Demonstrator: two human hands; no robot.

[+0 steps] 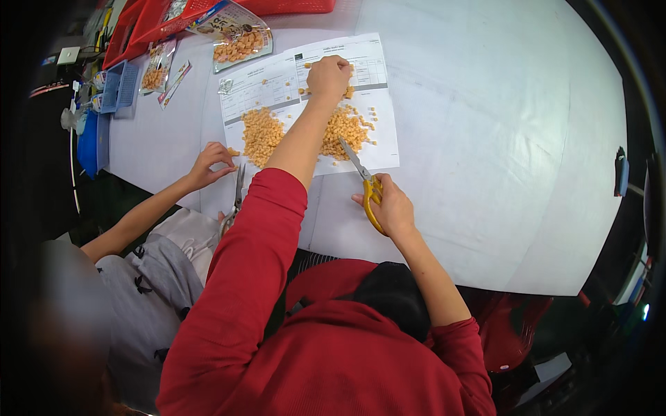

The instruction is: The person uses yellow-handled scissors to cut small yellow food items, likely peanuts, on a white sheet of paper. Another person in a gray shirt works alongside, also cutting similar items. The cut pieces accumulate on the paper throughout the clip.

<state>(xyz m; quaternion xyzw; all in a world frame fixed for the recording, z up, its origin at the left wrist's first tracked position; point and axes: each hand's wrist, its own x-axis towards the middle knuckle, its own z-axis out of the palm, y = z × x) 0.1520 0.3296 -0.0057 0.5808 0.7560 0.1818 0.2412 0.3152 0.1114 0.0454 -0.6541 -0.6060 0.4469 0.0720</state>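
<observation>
My right hand (394,206) holds yellow-handled scissors (372,197), their blades pointing up to the left over a pile of small orange-yellow cubes (345,130). Stretched far forward, my left hand (329,78) hovers over or rests on the printed paper sheet (378,149). Its fingers are curled together, and whatever they hold is hidden. A few larger yellowish pieces (349,91) lie beside that hand. To the left, a second pile of cubes (262,136) covers part of another printed sheet (253,82).
At my left sits a co-worker, whose hand (211,165) pinches a small piece near silver scissors (239,191). Snack pouches (241,47), a red basket (149,28) and a blue basket (119,87) stand at the far left. The white table (499,139) extends right.
</observation>
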